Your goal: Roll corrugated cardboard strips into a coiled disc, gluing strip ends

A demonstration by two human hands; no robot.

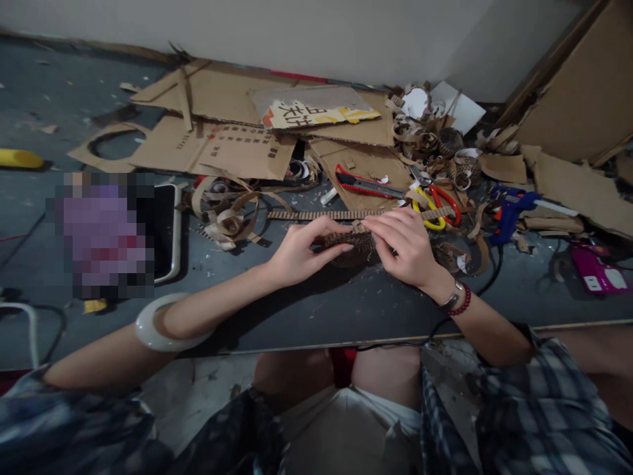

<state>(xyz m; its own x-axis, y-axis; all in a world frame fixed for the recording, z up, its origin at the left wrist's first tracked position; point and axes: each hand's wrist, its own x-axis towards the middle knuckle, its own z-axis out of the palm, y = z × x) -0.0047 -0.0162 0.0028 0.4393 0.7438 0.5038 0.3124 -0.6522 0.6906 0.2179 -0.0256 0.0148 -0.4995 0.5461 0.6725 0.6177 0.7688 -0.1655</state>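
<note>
Corrugated cardboard coil (362,243): pinched by left hand (302,251), right hand (403,241); might unwind if either slackens. Corrugated strip (321,216): just beyond grip.

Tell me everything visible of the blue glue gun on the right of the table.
The blue, plastic-looking glue gun lies on the dark grey table, to the right of the person's right hand and apart from it. A whitish stick juts from its body toward the right, beside brown cardboard scraps. Its handle points toward the person, and a black cord runs from the handle's end toward the table's near edge.
</note>
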